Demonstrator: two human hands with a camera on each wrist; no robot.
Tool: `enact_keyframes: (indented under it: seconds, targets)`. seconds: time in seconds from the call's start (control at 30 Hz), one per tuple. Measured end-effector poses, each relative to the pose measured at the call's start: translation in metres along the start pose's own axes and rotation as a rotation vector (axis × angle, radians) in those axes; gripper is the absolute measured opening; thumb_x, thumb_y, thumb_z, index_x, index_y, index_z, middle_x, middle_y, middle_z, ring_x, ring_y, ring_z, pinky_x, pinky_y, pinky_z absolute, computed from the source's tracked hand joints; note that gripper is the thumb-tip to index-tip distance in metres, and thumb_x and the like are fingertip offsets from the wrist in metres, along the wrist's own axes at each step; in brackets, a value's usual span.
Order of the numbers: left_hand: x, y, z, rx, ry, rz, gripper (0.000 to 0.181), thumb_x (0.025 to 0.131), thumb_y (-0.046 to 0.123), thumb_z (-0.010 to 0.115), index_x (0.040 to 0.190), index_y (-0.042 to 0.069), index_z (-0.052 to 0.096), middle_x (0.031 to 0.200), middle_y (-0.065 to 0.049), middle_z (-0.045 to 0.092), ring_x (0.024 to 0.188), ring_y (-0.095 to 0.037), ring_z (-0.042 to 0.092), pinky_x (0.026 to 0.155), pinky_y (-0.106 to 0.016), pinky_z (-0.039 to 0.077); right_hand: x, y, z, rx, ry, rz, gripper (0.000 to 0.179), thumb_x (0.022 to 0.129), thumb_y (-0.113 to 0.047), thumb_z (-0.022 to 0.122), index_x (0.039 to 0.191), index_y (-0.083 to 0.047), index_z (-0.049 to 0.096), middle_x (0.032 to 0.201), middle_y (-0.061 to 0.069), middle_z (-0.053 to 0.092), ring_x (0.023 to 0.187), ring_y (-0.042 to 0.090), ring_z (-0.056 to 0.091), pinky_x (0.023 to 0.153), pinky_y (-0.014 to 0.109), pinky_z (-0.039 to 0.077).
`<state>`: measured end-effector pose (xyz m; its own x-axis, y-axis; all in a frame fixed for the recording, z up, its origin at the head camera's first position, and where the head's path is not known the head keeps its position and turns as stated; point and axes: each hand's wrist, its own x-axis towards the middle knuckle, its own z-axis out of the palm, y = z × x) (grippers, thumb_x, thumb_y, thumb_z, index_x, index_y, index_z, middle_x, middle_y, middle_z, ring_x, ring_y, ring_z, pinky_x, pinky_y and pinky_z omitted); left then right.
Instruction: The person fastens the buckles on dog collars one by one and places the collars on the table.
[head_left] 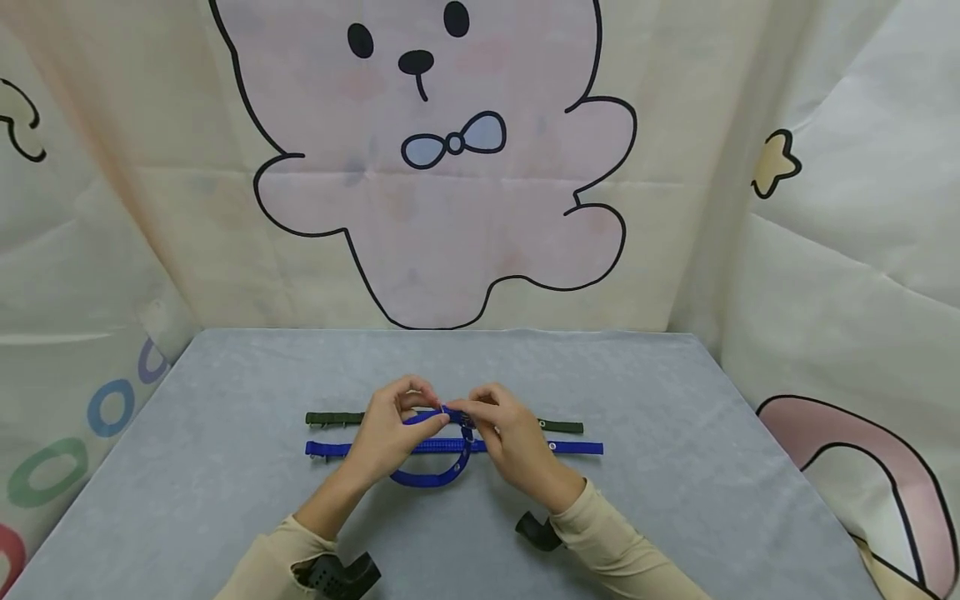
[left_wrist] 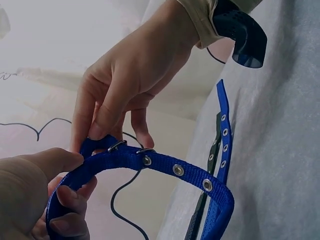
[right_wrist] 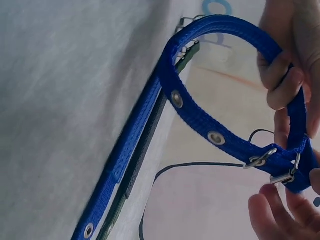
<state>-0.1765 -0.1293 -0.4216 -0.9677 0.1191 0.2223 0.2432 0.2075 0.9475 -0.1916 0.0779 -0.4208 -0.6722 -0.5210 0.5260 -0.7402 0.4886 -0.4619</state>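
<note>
A blue pet collar (head_left: 429,480) with metal eyelets is held up in a closed loop between both hands. My left hand (head_left: 390,433) grips the band, thumb on one side and fingers curled round the other. At the collar's metal buckle (right_wrist: 286,175), my right hand (head_left: 513,437) pinches the strap end. The prong lies across the band by an eyelet in the right wrist view. Beneath the hands, a second blue collar (head_left: 577,448) lies straight on the table, partly covered by the loop and the right hand. A dark green collar (head_left: 566,427) lies parallel behind it.
A grey cloth covers the table (head_left: 247,367). Printed curtains with a bear (head_left: 420,250) stand behind and at both sides. Black wrist cameras sit under both cuffs, the left one (head_left: 345,577) close over the cloth.
</note>
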Motion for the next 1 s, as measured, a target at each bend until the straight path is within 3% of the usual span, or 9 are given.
enact_keyframes:
  seconds: [0.07,0.23,0.3,0.43,0.6,0.73,1.0]
  targets:
    - [-0.0011,-0.0006,0.0003,-0.015,-0.013,0.002,0.018,0.088,0.006,0.077,0.096,0.003,0.061,0.1,-0.014,0.073,0.087,-0.015,0.072,0.059,-0.023,0.048,-0.0011,-0.0002,0.0001,-0.023,-0.01,-0.02,0.031,0.101,-0.001,0.058,0.121,-0.017,0.075,0.104,0.003,0.062,0.082,0.009,0.055,0.069,0.02,0.049]
    - [-0.0023,-0.0023,0.0004,-0.011,-0.034,0.027,0.016,0.088,0.006,0.077,0.088,0.002,0.061,0.097,-0.013,0.072,0.093,-0.016,0.072,0.083,-0.024,0.056,-0.0023,-0.0004,-0.0003,0.006,-0.03,-0.037,0.031,0.101,-0.001,0.057,0.124,-0.015,0.073,0.108,0.003,0.063,0.083,0.008,0.055,0.069,0.02,0.049]
    - [-0.0022,-0.0024,0.0001,-0.009,-0.044,0.026,0.016,0.089,0.007,0.077,0.087,0.002,0.062,0.097,-0.013,0.071,0.092,-0.016,0.071,0.085,-0.024,0.056,-0.0023,0.0003,0.0,0.022,-0.043,-0.036,0.031,0.101,-0.002,0.057,0.126,-0.014,0.071,0.112,0.003,0.064,0.085,0.009,0.057,0.071,0.021,0.051]
    - [-0.0016,-0.0004,-0.0013,0.006,-0.031,0.014,0.017,0.089,0.009,0.077,0.087,0.003,0.062,0.098,-0.012,0.071,0.093,-0.017,0.07,0.081,-0.024,0.056,-0.0021,0.0021,0.0005,0.048,-0.059,0.019,0.029,0.102,-0.007,0.058,0.13,-0.013,0.064,0.117,0.003,0.068,0.093,0.013,0.065,0.075,0.023,0.055]
    - [-0.0006,0.0034,-0.002,0.014,-0.008,0.016,0.018,0.089,0.011,0.078,0.089,0.003,0.062,0.099,-0.013,0.072,0.089,-0.013,0.069,0.072,-0.024,0.054,-0.0016,0.0037,-0.0002,0.084,-0.055,0.09,0.022,0.102,-0.009,0.06,0.124,-0.013,0.059,0.116,0.004,0.072,0.101,0.018,0.071,0.078,0.028,0.058]
    - [-0.0012,0.0039,-0.0024,0.016,-0.023,0.0,0.016,0.09,0.012,0.077,0.095,0.004,0.064,0.099,-0.016,0.072,0.064,-0.005,0.057,0.057,-0.022,0.046,-0.0019,0.0046,-0.0002,0.118,-0.052,0.093,0.019,0.102,-0.009,0.059,0.12,-0.013,0.061,0.114,0.004,0.071,0.103,0.018,0.07,0.079,0.029,0.058]
    - [-0.0005,0.0026,-0.0015,0.11,-0.077,-0.023,0.019,0.096,0.02,0.072,0.107,0.008,0.065,0.101,-0.015,0.071,0.06,-0.013,0.056,0.055,-0.024,0.046,-0.0005,0.0038,-0.0005,0.172,-0.007,0.084,0.02,0.102,-0.005,0.058,0.119,-0.013,0.066,0.113,0.004,0.07,0.102,0.017,0.067,0.08,0.038,0.06]
